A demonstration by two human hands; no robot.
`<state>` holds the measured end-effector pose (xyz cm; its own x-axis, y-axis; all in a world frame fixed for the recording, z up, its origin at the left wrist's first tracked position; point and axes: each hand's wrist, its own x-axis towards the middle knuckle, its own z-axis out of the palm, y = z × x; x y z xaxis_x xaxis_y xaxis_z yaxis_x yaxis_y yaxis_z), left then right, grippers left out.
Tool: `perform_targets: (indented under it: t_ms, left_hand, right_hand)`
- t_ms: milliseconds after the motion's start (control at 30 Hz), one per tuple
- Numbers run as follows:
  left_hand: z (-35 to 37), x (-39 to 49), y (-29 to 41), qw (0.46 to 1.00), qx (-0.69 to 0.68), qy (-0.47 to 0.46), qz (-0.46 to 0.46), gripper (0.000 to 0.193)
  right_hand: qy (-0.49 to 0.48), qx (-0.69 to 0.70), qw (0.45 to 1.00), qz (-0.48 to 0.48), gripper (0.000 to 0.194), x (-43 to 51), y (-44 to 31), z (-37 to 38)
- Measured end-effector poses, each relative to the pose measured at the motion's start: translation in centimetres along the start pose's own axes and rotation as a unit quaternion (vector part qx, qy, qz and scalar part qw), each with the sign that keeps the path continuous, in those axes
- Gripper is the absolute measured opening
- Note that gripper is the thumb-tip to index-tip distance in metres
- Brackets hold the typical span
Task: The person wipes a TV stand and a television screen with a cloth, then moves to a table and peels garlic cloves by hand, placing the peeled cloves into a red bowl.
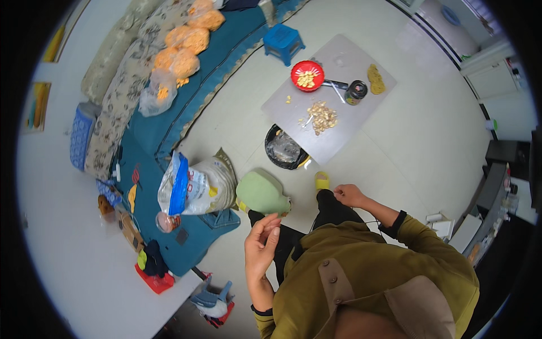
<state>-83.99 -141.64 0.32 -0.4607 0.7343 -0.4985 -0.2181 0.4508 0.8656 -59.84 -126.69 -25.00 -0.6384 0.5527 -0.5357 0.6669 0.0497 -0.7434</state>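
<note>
My left hand (260,248) is raised in front of me, fingers loosely bent and thumb apart, with nothing seen in it. Just beyond it is a pale green padded stool (260,190). My right hand (350,195) hangs by my right leg with curled fingers; their inner side is hidden. Ahead stands a low table with a grey top (292,104). It bears a red plastic basket (308,76) of peeled cloves, apparently garlic, and a heap of unpeeled cloves (322,118). A dark-lidded jar (355,92) stands beside a black handle (334,83).
A black-lined bin (284,148) sits partly under the table's near corner. A large woven sack (203,184) leans by the teal sofa (192,250). Bags of orange pieces (186,40) lie along the seat. A blue plastic stool (283,42) is behind the table. A yellow-green cloth-like item (375,79) lies on it.
</note>
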Motion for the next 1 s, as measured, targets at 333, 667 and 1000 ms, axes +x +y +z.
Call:
perform_targets:
  t_ms: [333,667,1000]
  left_hand:
    - [-1.9,4.3,2.0,0.994,0.049,-0.093,-0.026,0.031]
    - [-12.3,16.5,-2.5,0.913,0.327,-0.243,0.015,0.03]
    - [-18.9,23.2,-13.4,0.584,0.68,-0.442,0.02,0.068]
  right_hand:
    - [0.051,-0.045,0.996,0.059,0.027,-1.7,-0.9,2.0]
    - [0.281,0.058,0.941,0.178,0.022,-1.5,-3.6,8.2]
    - [0.174,0.132,0.965,0.144,0.038,-0.8,-2.5,20.0]
